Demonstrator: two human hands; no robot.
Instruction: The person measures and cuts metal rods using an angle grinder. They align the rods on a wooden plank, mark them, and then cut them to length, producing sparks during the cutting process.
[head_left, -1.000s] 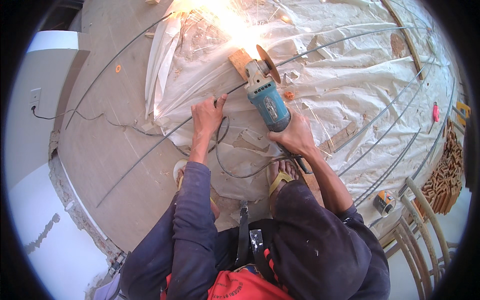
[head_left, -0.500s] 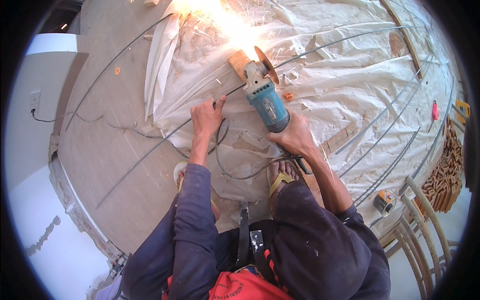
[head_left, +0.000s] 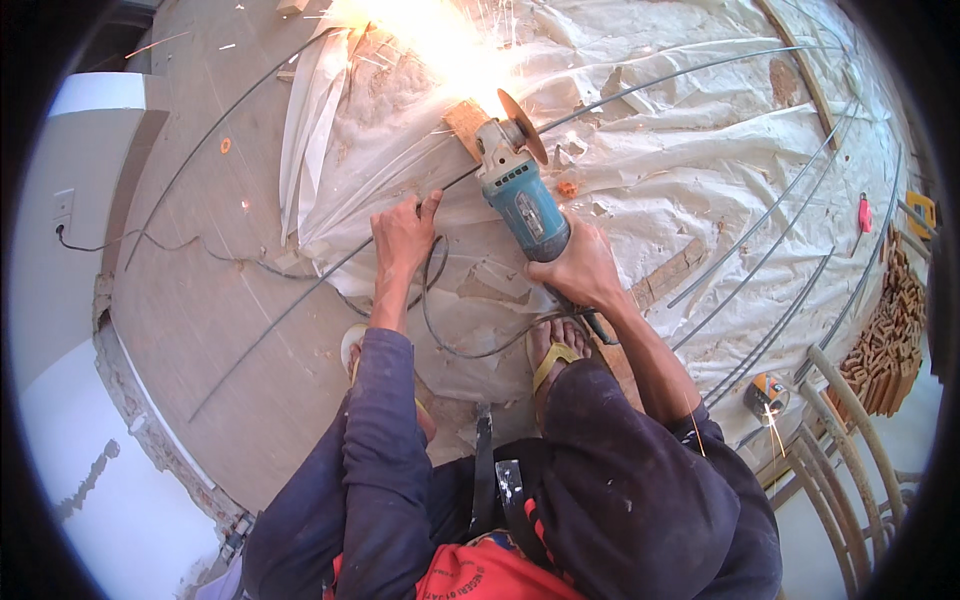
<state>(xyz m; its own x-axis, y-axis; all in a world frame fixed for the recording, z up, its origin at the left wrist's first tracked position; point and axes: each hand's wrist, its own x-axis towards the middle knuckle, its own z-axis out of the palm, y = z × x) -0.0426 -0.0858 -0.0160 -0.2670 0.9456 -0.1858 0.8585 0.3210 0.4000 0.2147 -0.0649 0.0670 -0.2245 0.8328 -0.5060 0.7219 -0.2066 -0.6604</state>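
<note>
My right hand (head_left: 583, 264) is wrapped round the rear of a teal angle grinder (head_left: 526, 208). Its disc (head_left: 522, 128) meets a long thin steel rod (head_left: 285, 313), and bright sparks (head_left: 430, 45) stream away toward the far left. Left of the grinder, my left hand (head_left: 403, 238) grips the same rod, thumb pointing forward. A wooden block (head_left: 463, 124) lies beneath the rod by the grinder head. Glare hides part of the block's far end, and the grinder head blocks my view of the exact contact.
Wrinkled white sheeting (head_left: 650, 170) covers the floor ahead. More steel rods (head_left: 740, 225) lie on the right, near a pink-handled tool (head_left: 864, 213) and a tape measure (head_left: 766, 395). A power cord (head_left: 455, 350) loops before my feet. A wooden chair (head_left: 850, 440) stands at the lower right.
The spark plume has grown brighter and wider, with stray sparks near my right arm and the tape measure. Both hands keep their grips; the whole view has shifted slightly.
</note>
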